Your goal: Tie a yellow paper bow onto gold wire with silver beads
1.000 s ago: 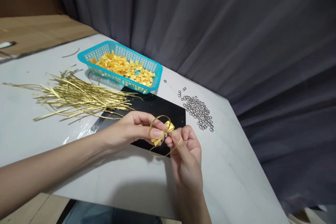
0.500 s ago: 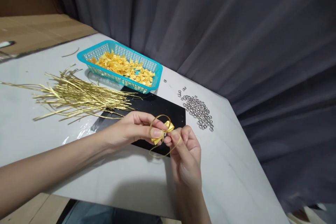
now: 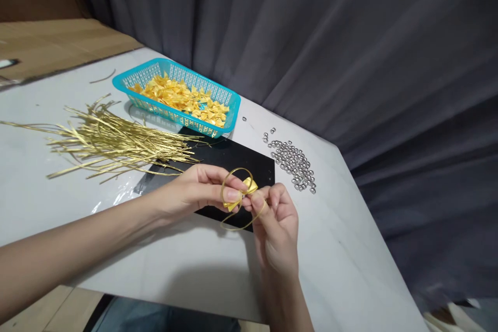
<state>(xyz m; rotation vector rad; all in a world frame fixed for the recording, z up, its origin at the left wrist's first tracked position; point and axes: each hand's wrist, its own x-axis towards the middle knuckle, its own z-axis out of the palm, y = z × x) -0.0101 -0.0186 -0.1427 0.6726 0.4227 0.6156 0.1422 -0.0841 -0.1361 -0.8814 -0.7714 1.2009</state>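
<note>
Between the thumb and fingers of my left hand (image 3: 208,187) is pinched a yellow ribbon bow (image 3: 250,185), its two loops showing on either side of the fingertips. A thin gold cord (image 3: 238,229) curls around the bow in two loops, one above my left thumb and one below. My right hand (image 3: 276,218) is closed beside the bow, thumb and forefinger pinching the cord close to the bow's middle. The fingertips hide the bow's centre and the cord's end.
A blue plastic basket (image 3: 236,114) of yellow bows stands at the back. Gold cords (image 3: 124,140) lie in a bundle on the left, partly over a black sheet (image 3: 233,158). Silver beads (image 3: 291,161) are heaped on the right of the white table (image 3: 342,249), near a grey curtain (image 3: 311,36).
Both hands stay almost in place, with the bow still pinched in the left. The fingertips of the right hand have shifted slightly at the bow's middle.
</note>
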